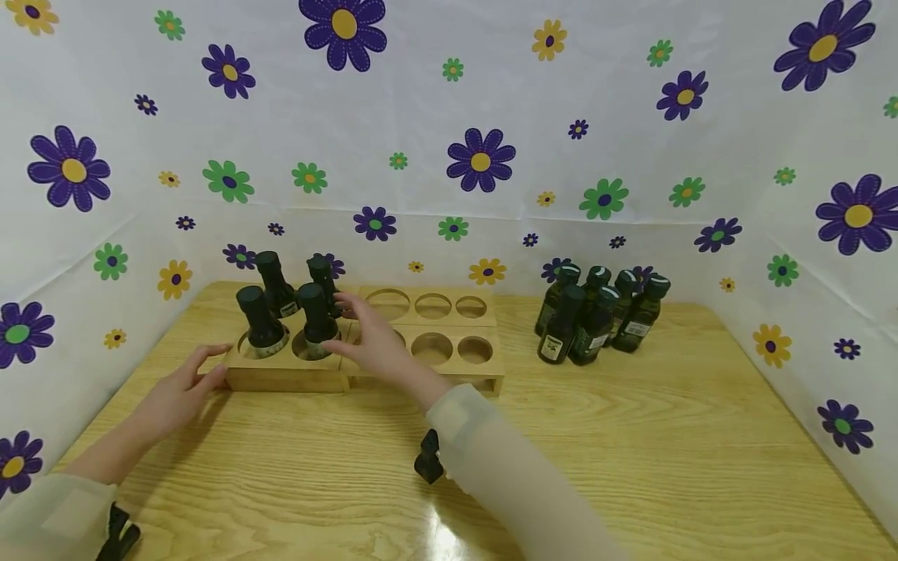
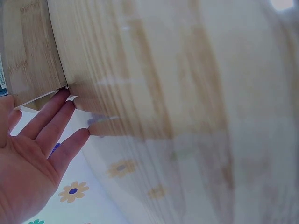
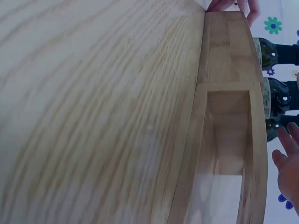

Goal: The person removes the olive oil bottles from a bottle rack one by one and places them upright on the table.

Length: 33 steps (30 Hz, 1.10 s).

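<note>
Four-hole wooden block [image 1: 288,380] holds several dark bottles with tall black necks, standing in its round holes. Among them are a front-left bottle [image 1: 259,318], a front-right bottle [image 1: 317,315], a back-left bottle [image 1: 275,282] and a back-right bottle [image 1: 322,274]. My left hand [image 1: 178,393] touches the block's left end with extended fingers, also seen along its edge in the left wrist view. Beside the two right-hand bottles is my right hand [image 1: 379,343], fingers and thumb spread; the right wrist view shows its fingertips [image 3: 279,158] near a bottle, contact unclear.
Against the block's right side stands a wooden rack [image 1: 500,358] with round holes and an open front. Several dark green bottles [image 1: 596,323] stand grouped on the table [image 1: 631,436] to the right. A flower-patterned cloth [image 1: 414,117] hangs behind and at both sides.
</note>
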Motion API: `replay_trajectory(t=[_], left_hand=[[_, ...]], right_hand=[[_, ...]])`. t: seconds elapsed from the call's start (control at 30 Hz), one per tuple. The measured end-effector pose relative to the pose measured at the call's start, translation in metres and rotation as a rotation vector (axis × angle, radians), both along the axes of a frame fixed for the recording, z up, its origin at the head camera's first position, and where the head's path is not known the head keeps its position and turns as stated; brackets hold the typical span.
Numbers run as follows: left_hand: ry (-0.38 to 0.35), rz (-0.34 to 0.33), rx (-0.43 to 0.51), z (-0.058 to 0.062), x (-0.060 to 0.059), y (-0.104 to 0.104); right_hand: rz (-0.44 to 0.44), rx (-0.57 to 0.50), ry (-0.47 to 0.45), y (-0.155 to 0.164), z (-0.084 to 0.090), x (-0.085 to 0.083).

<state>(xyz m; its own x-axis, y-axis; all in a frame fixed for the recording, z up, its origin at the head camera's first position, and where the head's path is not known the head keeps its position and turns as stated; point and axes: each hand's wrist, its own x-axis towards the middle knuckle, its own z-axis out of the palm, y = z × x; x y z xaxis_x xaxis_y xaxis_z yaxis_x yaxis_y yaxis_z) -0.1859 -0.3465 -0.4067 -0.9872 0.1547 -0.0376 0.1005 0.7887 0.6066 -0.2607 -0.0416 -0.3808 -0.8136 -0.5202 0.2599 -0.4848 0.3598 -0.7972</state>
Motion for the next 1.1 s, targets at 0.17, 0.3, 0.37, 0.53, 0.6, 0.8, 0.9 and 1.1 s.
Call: replay_trajectory(t=[0.17,0.3,0.37,0.53,0.6,0.8,0.9,1.1], left_hand=[[0.006,-0.007,-0.002,0.001,0.001,0.002],[0.003,-0.006,0.002,0.002,0.001,0.004],[0.001,-0.004,0.004,0.002,0.001,0.004],[0.001,-0.003,0.001,0.001,-0.001,0.002],[0.001,-0.004,-0.002,0.001,0.0,0.001],[-0.002,-0.004,-0.003,0.001,0.0,0.001],[-0.003,-0.004,-0.003,0.0,0.0,0.001],[-0.003,-0.005,-0.002,0.001,0.0,0.001]], right_hand=[[0.004,-0.03,-0.065,-0.009,-0.004,0.001],[-0.008,-0.035,-0.094,-0.012,-0.009,-0.001],[-0.009,-0.027,-0.09,-0.013,-0.012,-0.003],[-0.01,0.034,-0.056,-0.014,-0.012,-0.003],[-0.01,0.061,-0.049,-0.015,-0.011,-0.002],[-0.024,0.115,-0.026,-0.016,-0.011,0.0],[-0.027,0.136,-0.002,-0.016,-0.012,0.001],[-0.037,0.168,0.03,-0.017,-0.012,-0.001]])
